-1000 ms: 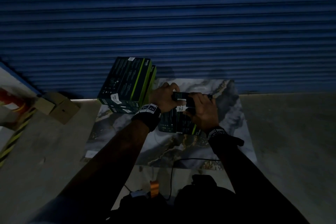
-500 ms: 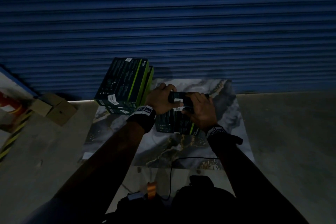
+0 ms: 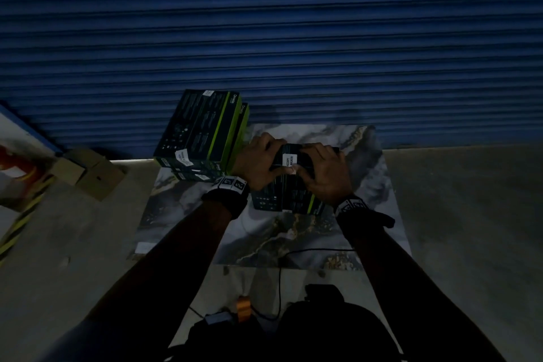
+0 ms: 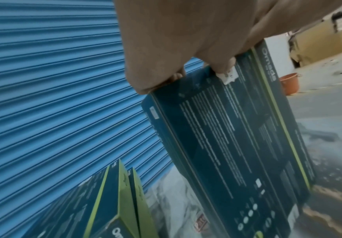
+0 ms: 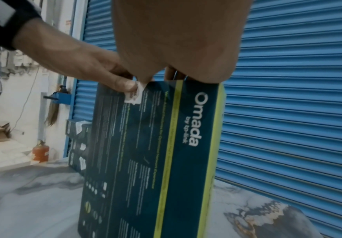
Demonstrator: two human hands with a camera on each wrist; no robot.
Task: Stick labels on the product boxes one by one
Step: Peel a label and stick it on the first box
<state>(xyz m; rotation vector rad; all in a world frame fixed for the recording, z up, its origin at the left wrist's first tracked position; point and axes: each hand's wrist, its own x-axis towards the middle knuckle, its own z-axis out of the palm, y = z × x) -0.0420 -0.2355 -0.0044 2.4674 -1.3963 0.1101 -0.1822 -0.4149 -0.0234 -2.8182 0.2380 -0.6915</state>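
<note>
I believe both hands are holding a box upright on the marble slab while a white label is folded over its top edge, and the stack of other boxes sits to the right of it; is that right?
Only the side is wrong. The head view shows the stack of other boxes to the left of the box, beside the left hand. The rest holds: the right hand also grips it on the marble slab, and the white label wraps its top edge.

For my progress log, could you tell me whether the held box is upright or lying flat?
Upright: the Omada box stands on end on the marble slab.
</note>
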